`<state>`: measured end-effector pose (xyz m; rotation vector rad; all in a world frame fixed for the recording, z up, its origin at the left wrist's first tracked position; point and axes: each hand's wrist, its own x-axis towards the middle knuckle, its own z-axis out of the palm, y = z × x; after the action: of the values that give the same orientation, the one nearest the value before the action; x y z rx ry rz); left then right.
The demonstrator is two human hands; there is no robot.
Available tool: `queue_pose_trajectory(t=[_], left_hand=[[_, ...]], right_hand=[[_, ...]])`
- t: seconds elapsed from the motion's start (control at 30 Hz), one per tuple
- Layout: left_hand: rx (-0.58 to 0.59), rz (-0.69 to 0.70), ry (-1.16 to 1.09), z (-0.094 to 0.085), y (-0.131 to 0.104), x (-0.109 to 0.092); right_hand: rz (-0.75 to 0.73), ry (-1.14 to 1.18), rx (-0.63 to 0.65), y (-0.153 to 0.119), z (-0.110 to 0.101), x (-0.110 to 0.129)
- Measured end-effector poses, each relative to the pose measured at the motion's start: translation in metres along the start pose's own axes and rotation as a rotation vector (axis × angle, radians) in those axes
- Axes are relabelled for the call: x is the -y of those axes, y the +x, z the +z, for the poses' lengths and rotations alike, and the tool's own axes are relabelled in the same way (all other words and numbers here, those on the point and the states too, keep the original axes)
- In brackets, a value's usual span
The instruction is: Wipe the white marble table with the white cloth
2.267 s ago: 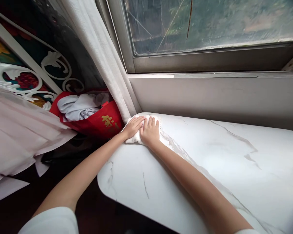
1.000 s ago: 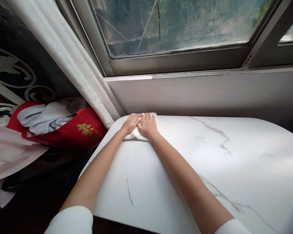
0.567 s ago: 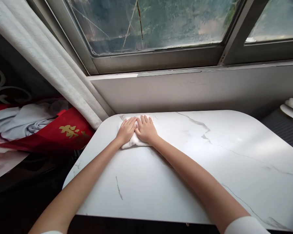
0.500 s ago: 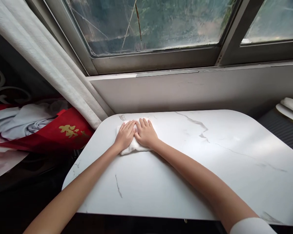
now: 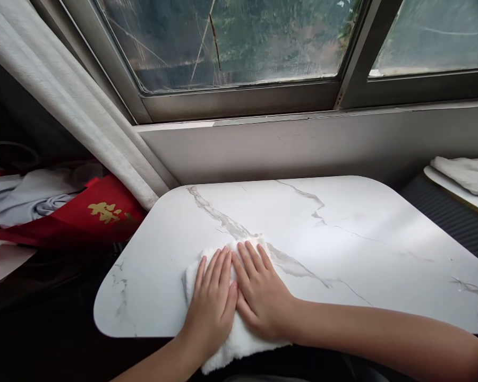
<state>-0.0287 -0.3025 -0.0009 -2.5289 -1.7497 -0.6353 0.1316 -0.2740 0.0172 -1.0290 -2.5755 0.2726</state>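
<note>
A white cloth [image 5: 239, 339] lies on the white marble-patterned table [image 5: 342, 239], hanging a little over the near edge. My left hand [image 5: 211, 307] and my right hand [image 5: 261, 294] lie flat on it side by side, fingers together and pointing toward the window. Both palms press on the cloth; neither hand closes around it. Most of the cloth is hidden beneath the hands.
A window [image 5: 231, 42] with a grey sill runs behind the table. A pale curtain [image 5: 71, 101] hangs at the left, with a red bag [image 5: 91, 215] holding grey fabric below it. A white towel on a board [image 5: 466, 178] sits at the far right.
Both hands have dragged the cloth from the table's far left corner back to its near edge. The view has shifted to the right.
</note>
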Motion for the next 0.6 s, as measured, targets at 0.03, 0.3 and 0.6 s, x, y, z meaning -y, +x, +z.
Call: queue_pose_trajectory(t=[0.03, 0.3, 0.6], left_hand=[[0.007, 0.007, -0.006, 0.001, 0.003, -0.001], [0.020, -0.066, -0.011, 0.024, 0.092, 0.038], [0.040, -0.078, -0.045, 0.055, 0.234, 0.081]], right_hand=[[0.005, -0.003, 0.001, -0.001, 0.000, -0.002], [0.085, -0.081, -0.010, 0.069, 0.002, -0.064], [0.308, -0.182, -0.036, 0.160, -0.003, -0.153]])
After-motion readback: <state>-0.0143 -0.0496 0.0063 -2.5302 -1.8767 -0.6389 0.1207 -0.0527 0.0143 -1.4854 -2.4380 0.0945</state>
